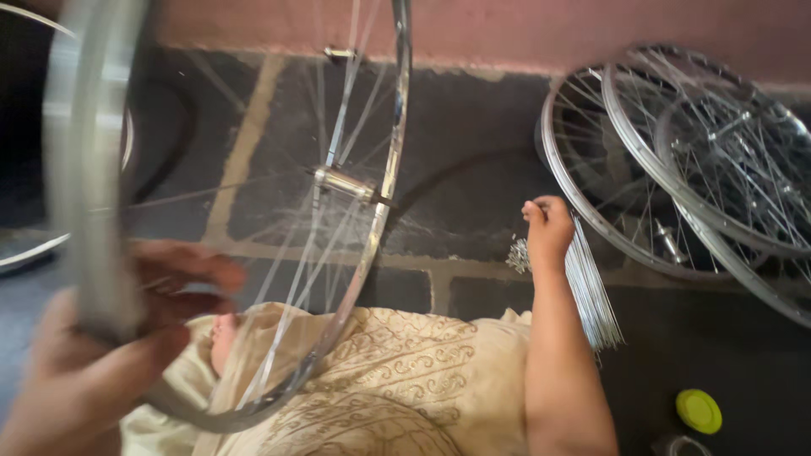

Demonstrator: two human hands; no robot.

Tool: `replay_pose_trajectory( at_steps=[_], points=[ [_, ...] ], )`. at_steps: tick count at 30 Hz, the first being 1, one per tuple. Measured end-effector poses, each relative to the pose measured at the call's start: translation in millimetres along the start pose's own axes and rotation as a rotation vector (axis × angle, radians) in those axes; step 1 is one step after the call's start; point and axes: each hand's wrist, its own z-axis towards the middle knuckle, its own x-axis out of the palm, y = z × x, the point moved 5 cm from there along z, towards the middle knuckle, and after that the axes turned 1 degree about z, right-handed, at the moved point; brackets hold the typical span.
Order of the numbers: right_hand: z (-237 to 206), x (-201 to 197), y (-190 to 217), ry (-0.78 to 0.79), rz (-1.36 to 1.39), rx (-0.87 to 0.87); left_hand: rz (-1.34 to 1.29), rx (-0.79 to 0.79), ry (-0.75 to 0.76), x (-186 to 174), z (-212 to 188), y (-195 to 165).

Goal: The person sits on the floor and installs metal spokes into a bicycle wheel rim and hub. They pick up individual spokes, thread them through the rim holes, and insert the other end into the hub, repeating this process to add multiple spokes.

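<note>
My left hand (101, 355) grips the shiny metal rim of a bicycle wheel (84, 169), held upright and close to the camera, blurred. Its silver hub (342, 181) and thin spokes show in the middle of the view. My right hand (547, 230) reaches out to a bundle of loose silver spokes (591, 291) lying on the dark stone floor, fingers closed on their upper ends. A small heap of spoke nipples (517, 253) lies just left of that hand. A cream patterned cloth (397, 380) covers my lap.
Several spoked wheels (693, 160) lean stacked against the pink wall at the right. A yellow-green round lid (699, 411) lies on the floor at lower right, next to a clear jar rim (680, 445). A dark tyre (160, 127) is at the left.
</note>
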Motion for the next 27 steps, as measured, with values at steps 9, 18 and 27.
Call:
replay_pose_trajectory(
  at_steps=[9, 18, 27],
  points=[
    [-267, -20, 264, 0.816, 1.047, -0.018, -0.109, 0.099, 0.043, 36, -14, -24],
    [-336, -41, 355, 0.966, 0.699, -0.24, -0.264, 0.36, 0.306, 79, -54, -42],
    [-365, -38, 346, 0.859, 0.751, -0.297, 0.048, 0.483, 0.413, 46, -29, 2]
  ],
)
